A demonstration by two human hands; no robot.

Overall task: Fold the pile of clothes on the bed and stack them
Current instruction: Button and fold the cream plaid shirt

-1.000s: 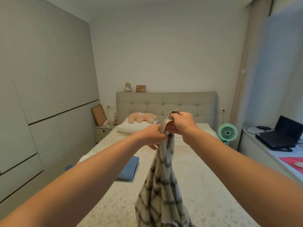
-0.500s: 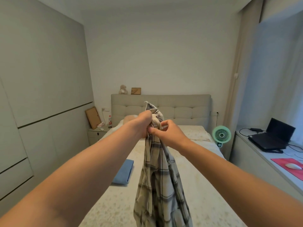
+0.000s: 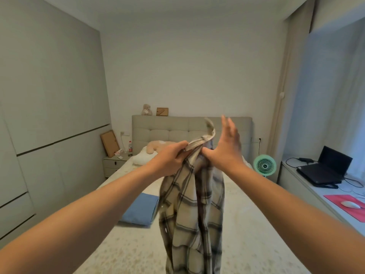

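One left hand [image 3: 169, 161] pinches the beige plaid cotton shirt [image 3: 192, 210] by its collar; the loose-fingered right hand [image 3: 225, 149], at 3 o'clock, should catch a shoulder seam.

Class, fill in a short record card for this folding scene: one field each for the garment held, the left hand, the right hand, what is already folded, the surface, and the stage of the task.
Garment held: plaid shirt, hanging in the air above the bed
Left hand: grips the shirt at its collar
Right hand: fingers straight and spread, beside the collar
Already folded: blue garment, lying flat on the bed
Surface: bed with a pale cover
Stage: shirt not yet laid down or folded
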